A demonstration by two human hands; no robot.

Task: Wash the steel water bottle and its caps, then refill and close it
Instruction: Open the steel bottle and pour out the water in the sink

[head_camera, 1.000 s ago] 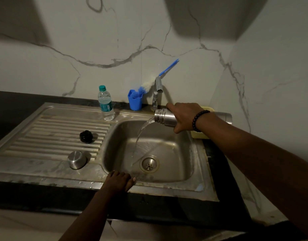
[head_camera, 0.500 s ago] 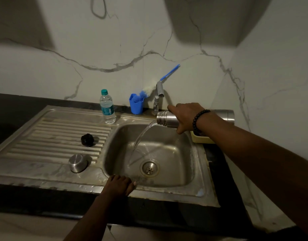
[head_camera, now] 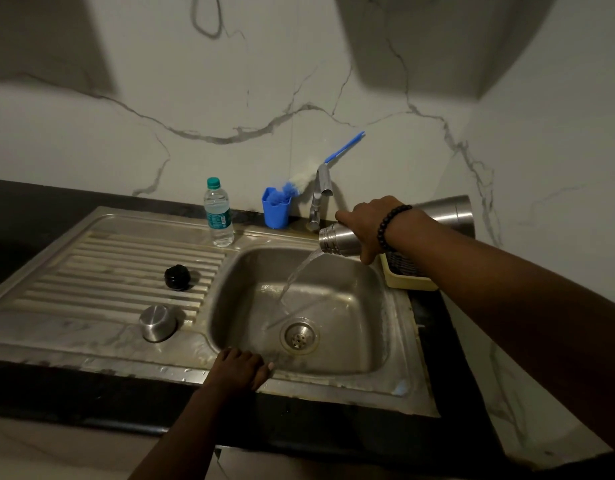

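My right hand [head_camera: 368, 223] grips the steel water bottle [head_camera: 337, 241] near its neck and holds it almost level over the sink basin [head_camera: 361, 344], mouth to the left. Water streams from the mouth down toward the drain [head_camera: 299, 337]. The bottle's base [head_camera: 451, 214] shows behind my wrist. My left hand [head_camera: 242, 370] rests on the sink's front rim, fingers curled over the edge. On the ribbed drainboard [head_camera: 101, 271] lie the black inner cap [head_camera: 177, 277] and the steel outer cap [head_camera: 157, 323].
A small plastic water bottle [head_camera: 217, 213] stands at the back of the drainboard. A blue cup [head_camera: 276, 211] with a blue-handled brush [head_camera: 344, 147] sits beside the tap [head_camera: 320, 195]. A yellow tray [head_camera: 408, 277] lies right of the basin. Marble walls close the back and right.
The bottle has tipped slightly further and the water stream has grown fuller, landing nearer the drain. My left hand has stayed on the rim.
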